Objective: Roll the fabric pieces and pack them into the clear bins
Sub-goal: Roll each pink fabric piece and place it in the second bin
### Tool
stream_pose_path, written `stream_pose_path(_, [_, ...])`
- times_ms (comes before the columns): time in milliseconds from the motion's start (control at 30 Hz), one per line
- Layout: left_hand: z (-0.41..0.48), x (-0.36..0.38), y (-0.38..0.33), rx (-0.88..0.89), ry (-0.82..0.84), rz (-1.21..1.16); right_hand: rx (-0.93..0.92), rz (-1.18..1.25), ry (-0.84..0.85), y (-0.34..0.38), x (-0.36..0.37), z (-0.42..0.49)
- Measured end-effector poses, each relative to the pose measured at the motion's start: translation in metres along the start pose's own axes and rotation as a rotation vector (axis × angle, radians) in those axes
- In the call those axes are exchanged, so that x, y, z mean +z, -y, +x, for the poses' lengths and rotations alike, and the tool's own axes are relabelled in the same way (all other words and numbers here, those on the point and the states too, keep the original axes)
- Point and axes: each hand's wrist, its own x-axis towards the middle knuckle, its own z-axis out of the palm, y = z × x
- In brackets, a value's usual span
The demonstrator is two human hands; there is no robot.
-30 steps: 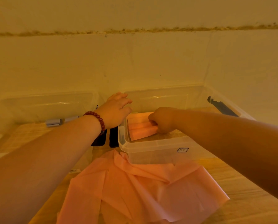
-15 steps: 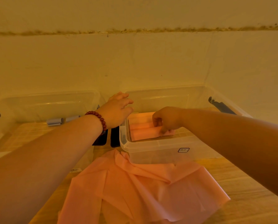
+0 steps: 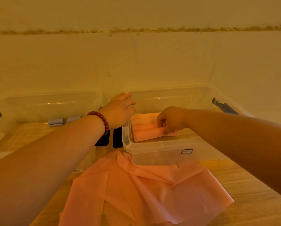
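Change: Right hand [image 3: 172, 120] was knuckles-down on the rolls a second ago. It has since turned, and its fingertips now sit at the right end of the nearest pink fabric roll [image 3: 146, 135].
Right hand fingers: curled, pinching that roll's right end; a thin flap of pink fabric pokes out beneath them.
Left hand [image 3: 120, 111]: fingers loosely bent and slightly spread, holding nothing, above the left rim of the small clear plastic bin [image 3: 152, 145]. Whether it touches the rim cannot be told.
Rolls: three pink rolls lie side by side inside this bin. Their long axes run left to right, roughly parallel to the bin's near wall, and their left ends are close to the left wall.
Room: a narrow strip of bin floor shows between the nearest roll and the near wall, and more floor shows right of the rolls.
Loose piece: a crumpled flat pink fabric sheet [image 3: 144, 190] lies on the wooden table [image 3: 250, 193], its far edge against the bin's near wall.
Left side: a larger clear plastic bin [image 3: 46, 103] holds small grey fabric rolls [image 3: 56, 122], well apart from the pink ones.
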Motion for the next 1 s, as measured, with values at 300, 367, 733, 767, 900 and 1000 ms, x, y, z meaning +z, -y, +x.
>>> stream_pose_path(300, [-0.0010, -0.0003, -0.0010, -0.001, -0.003, 0.011, 0.014, -0.023, -0.023, -0.0005, 0.0019, 0.0007])
stream_pose_path(367, [-0.0013, -0.0006, -0.0009, 0.002, -0.003, 0.006, 0.016, -0.021, 0.003, -0.0001, 0.0026, 0.0021])
stream_pose_path(733, [-0.0024, -0.0004, -0.0016, 0.001, -0.008, -0.007, 0.008, 0.052, -0.008, 0.0018, 0.0022, 0.0013])
stream_pose_path(767, [-0.0023, -0.0002, -0.0016, 0.001, -0.008, -0.008, 0.007, 0.054, -0.010, 0.0015, 0.0022, 0.0014])
stream_pose_path(900, [-0.0020, 0.0000, -0.0016, 0.000, -0.006, -0.009, 0.001, 0.046, -0.012, 0.0001, 0.0029, 0.0031])
stream_pose_path(1000, [-0.0022, -0.0002, -0.0013, 0.000, -0.005, -0.012, 0.002, 0.038, -0.006, 0.0003, 0.0026, 0.0038])
